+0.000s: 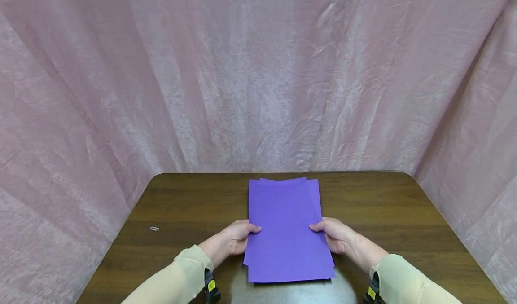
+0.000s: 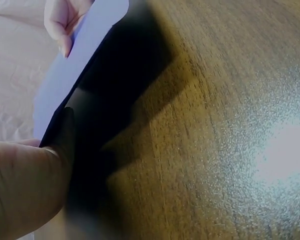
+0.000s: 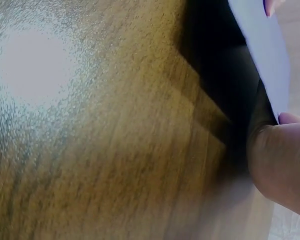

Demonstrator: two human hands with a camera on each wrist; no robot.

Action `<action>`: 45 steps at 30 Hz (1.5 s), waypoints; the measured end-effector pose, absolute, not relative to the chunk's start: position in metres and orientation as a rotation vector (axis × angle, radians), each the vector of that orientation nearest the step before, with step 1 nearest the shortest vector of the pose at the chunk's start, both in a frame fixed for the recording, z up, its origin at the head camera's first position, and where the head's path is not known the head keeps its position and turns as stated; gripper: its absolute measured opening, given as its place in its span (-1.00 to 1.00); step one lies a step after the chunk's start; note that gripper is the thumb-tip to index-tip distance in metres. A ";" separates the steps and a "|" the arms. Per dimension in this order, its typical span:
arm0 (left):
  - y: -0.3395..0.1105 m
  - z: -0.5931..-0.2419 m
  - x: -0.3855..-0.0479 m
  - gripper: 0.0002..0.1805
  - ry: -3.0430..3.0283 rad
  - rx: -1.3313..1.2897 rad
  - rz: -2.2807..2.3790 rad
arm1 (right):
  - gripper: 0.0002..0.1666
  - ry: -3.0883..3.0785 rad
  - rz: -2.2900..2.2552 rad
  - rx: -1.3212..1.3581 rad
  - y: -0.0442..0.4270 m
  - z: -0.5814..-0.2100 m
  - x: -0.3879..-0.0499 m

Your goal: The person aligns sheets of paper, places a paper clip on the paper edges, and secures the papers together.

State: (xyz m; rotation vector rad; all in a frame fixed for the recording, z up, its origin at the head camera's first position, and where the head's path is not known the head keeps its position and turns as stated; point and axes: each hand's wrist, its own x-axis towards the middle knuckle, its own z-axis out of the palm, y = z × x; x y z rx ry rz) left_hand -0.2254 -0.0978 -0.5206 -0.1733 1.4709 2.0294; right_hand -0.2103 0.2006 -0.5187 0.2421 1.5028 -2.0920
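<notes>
Several sheets of purple paper (image 1: pixel 286 232) form a loose stack in the middle of the head view, their edges not lined up. My left hand (image 1: pixel 237 237) grips the stack's left edge, thumb on top and the other fingers hidden beneath. On the opposite edge my right hand (image 1: pixel 336 235) holds the paper the same way. Both wrist views show the paper (image 2: pixel 72 75) raised above the table, with a dark shadow under it. In the right wrist view the sheet's edge (image 3: pixel 265 60) runs past the base of the right hand (image 3: pixel 282 162).
A small paper clip (image 1: pixel 154 228) lies on the left part of the brown wooden table (image 1: pixel 194 200). Pink curtains (image 1: pixel 258 79) hang behind the table and along both sides. Light glares off the near part of the tabletop.
</notes>
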 end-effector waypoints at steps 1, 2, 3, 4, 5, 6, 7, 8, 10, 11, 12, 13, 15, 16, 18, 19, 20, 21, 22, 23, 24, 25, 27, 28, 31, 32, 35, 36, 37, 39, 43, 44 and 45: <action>-0.098 -0.520 -0.225 -0.73 1.471 -0.169 2.029 | -0.78 1.509 -2.092 0.236 0.201 -0.518 -0.210; -0.098 -0.518 -0.225 -0.73 1.472 -0.169 2.027 | -0.78 1.516 -2.089 0.226 0.201 -0.517 -0.210; -0.099 -0.517 -0.225 -0.73 1.472 -0.165 2.027 | -0.78 1.522 -2.087 0.216 0.201 -0.515 -0.210; -0.099 -0.516 -0.225 -0.73 1.474 -0.167 2.029 | -0.78 1.527 -2.086 0.203 0.201 -0.514 -0.210; -0.099 -0.515 -0.225 -0.73 1.476 -0.166 2.029 | -0.78 1.532 -2.085 0.189 0.202 -0.512 -0.210; -0.099 -0.513 -0.225 -0.72 1.479 -0.166 2.028 | -0.78 1.534 -2.085 0.180 0.202 -0.511 -0.210; -0.099 -0.512 -0.225 -0.72 1.485 -0.162 2.025 | -0.79 1.535 -2.085 0.168 0.202 -0.509 -0.210; -0.099 -0.510 -0.225 -0.72 1.492 -0.160 2.024 | -0.78 1.534 -2.086 0.155 0.202 -0.508 -0.210; -0.099 -0.508 -0.225 -0.71 1.508 -0.150 2.021 | -0.76 1.531 -2.092 0.139 0.203 -0.505 -0.210; -0.099 -0.506 -0.225 -0.71 1.515 -0.142 2.019 | -0.75 1.533 -2.095 0.136 0.203 -0.504 -0.210; -0.098 -0.505 -0.225 -0.71 1.524 -0.136 2.017 | -0.73 1.537 -2.098 0.132 0.203 -0.503 -0.210; -0.098 -0.504 -0.226 -0.71 1.532 -0.129 2.016 | -0.71 1.542 -2.098 0.128 0.203 -0.502 -0.210; -0.098 -0.501 -0.226 -0.72 1.544 -0.117 2.015 | -0.68 1.556 -2.097 0.127 0.204 -0.499 -0.211; -0.098 -0.500 -0.226 -0.73 1.550 -0.113 2.016 | -0.66 1.563 -2.095 0.125 0.204 -0.498 -0.211; -0.098 -0.498 -0.226 -0.76 1.563 -0.096 2.018 | -0.64 1.579 -2.089 0.115 0.204 -0.496 -0.211; -0.098 -0.497 -0.227 -0.77 1.571 -0.088 2.019 | -0.64 1.586 -2.087 0.110 0.203 -0.495 -0.212; -0.098 -0.496 -0.227 -0.78 1.578 -0.079 2.020 | -0.64 1.593 -2.084 0.102 0.203 -0.494 -0.212; -0.098 -0.495 -0.228 -0.78 1.584 -0.070 2.021 | -0.64 1.600 -2.085 0.096 0.203 -0.493 -0.213; -0.098 -0.494 -0.228 -0.78 1.590 -0.061 2.021 | -0.64 1.605 -2.084 0.091 0.203 -0.492 -0.213; -0.098 -0.493 -0.229 -0.77 1.596 -0.051 2.019 | -0.65 1.609 -2.085 0.088 0.203 -0.491 -0.214; -0.098 -0.492 -0.229 -0.77 1.606 -0.048 2.017 | -0.65 1.613 -2.086 0.080 0.203 -0.490 -0.214; -0.099 -0.490 -0.230 -0.76 1.615 -0.044 2.014 | -0.66 1.615 -2.087 0.074 0.203 -0.488 -0.214; -0.099 -0.488 -0.230 -0.75 1.631 -0.038 2.004 | -0.66 1.620 -2.093 0.065 0.203 -0.486 -0.215; -0.100 -0.486 -0.230 -0.74 1.643 -0.033 1.999 | -0.66 1.624 -2.092 0.055 0.203 -0.484 -0.215; -0.101 -0.483 -0.232 -0.72 1.655 -0.016 1.996 | -0.65 1.650 -2.089 0.030 0.202 -0.480 -0.216; -0.101 -0.482 -0.232 -0.72 1.654 -0.007 1.998 | -0.65 1.662 -2.089 0.022 0.202 -0.479 -0.217; -0.101 -0.480 -0.234 -0.70 1.651 0.026 2.007 | -0.64 1.697 -2.088 0.016 0.202 -0.475 -0.217; -0.101 -0.480 -0.234 -0.69 1.656 0.032 2.008 | -0.64 1.710 -2.087 0.016 0.203 -0.474 -0.218; -0.101 -0.479 -0.235 -0.70 1.664 0.038 2.008 | -0.64 1.721 -2.088 0.017 0.203 -0.473 -0.218; -0.101 -0.477 -0.236 -0.70 1.690 0.050 2.004 | -0.63 1.736 -2.091 0.011 0.203 -0.470 -0.218; -0.102 -0.473 -0.238 -0.70 1.738 0.071 1.998 | -0.62 1.759 -2.107 -0.007 0.203 -0.463 -0.219; -0.102 -0.471 -0.238 -0.69 1.747 0.081 1.997 | -0.61 1.764 -2.112 -0.009 0.203 -0.462 -0.219; -0.102 -0.470 -0.239 -0.68 1.759 0.087 1.994 | -0.60 1.772 -2.117 -0.008 0.203 -0.460 -0.219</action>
